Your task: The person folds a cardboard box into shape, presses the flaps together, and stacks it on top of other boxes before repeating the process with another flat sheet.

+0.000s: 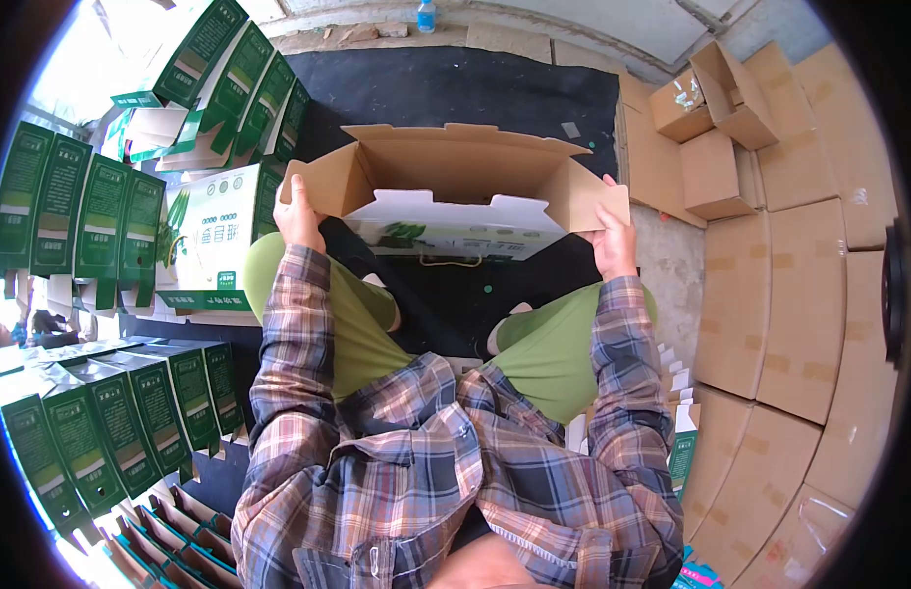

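Note:
An open cardboard box (455, 167), brown inside and printed white with green leaves outside, stands between my knees with its opening toward me. My left hand (300, 218) grips the box's left end flap, thumb on the near face. On the other side my right hand (613, 240) pinches the right end flap between thumb and fingers. Both end flaps are spread outward, and the long back flap stands up. A thin rope handle (452, 262) hangs on the box's near side.
Green and white printed cartons (102, 216) are stacked along my left. Brown sealed cartons (735, 294) form a wall on my right, with small open boxes (716, 172) on top. Black sheeting (446, 88) covers the floor. A blue-labelled bottle (426, 17) stands at the far edge.

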